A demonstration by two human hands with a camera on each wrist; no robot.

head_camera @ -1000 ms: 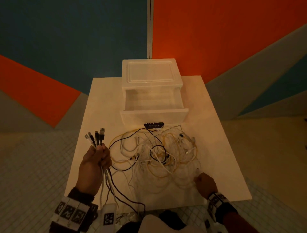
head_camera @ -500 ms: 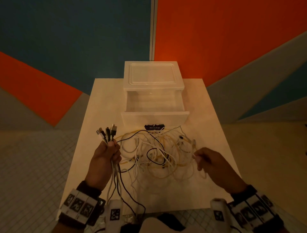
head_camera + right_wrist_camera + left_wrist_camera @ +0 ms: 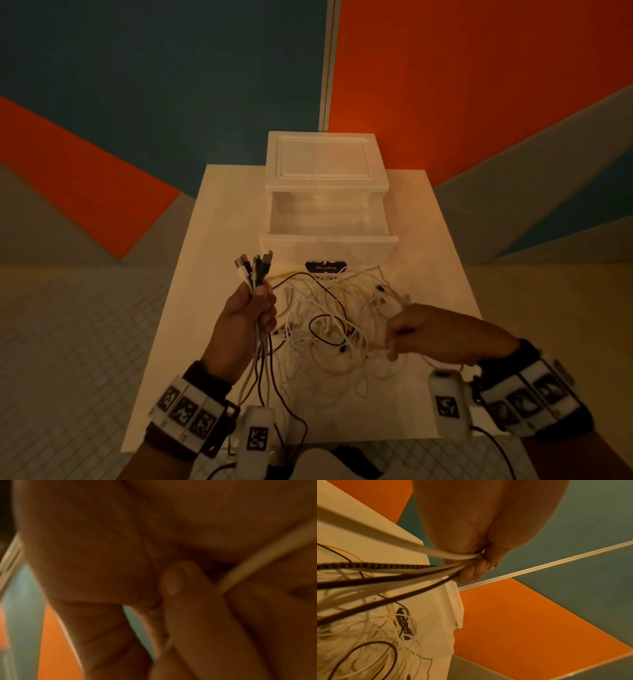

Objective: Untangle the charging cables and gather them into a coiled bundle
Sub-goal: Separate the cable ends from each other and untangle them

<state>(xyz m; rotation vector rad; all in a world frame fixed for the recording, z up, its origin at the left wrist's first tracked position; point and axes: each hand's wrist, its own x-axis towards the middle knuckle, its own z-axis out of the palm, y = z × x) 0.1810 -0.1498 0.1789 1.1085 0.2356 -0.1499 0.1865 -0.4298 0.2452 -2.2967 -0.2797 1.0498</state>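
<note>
Orange-teal wall, white table (image 3: 212, 219), left hand (image 3: 245, 320) gripping cable ends (image 3: 254, 269), right hand (image 3: 431, 334) pinching white cable (image 3: 267, 555)

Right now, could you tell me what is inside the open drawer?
The drawer looks empty: its pale floor and walls show, with no cables inside. Its front panel hides the nearest strip of floor. The cables lie on the table before it.

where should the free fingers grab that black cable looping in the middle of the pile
Probably pinch the black cable at the raised loop, coming from above on the right hand side. The loop lies on top of the white cables, so it looks least trapped there.
</note>
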